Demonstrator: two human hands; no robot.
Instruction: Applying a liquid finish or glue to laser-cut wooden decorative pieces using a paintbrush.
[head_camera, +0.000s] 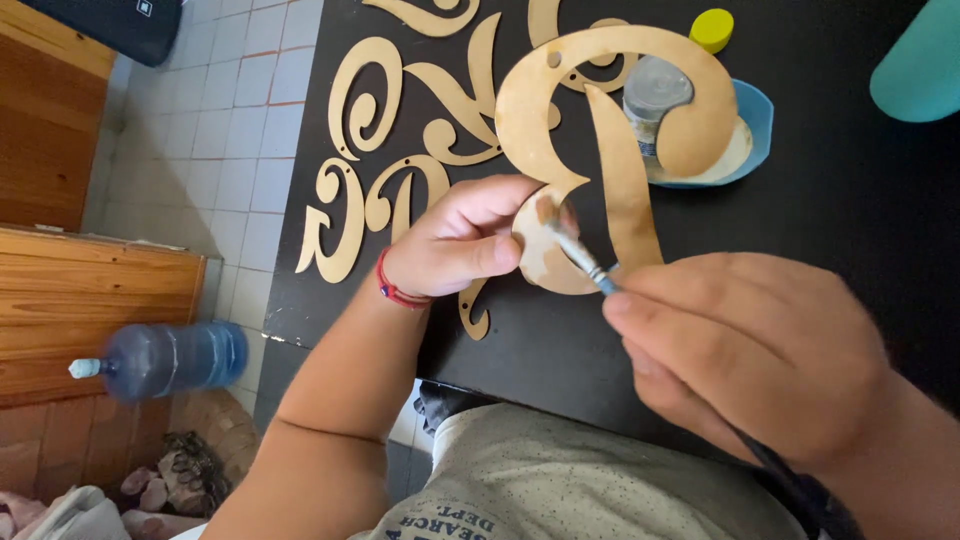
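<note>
Two bare hands work over a black table: nearest, the right hand has its fingers clenched around a thin paintbrush, whose long axis runs from near right to far left, bristles resting on a curled wooden letter cutout. The left hand (a red cord at its wrist) pinches the cutout's lower curl, tilting the piece up off the table. Farther off sit a blue dish, a clear jar, a yellow cap and more flat wooden scroll pieces.
</note>
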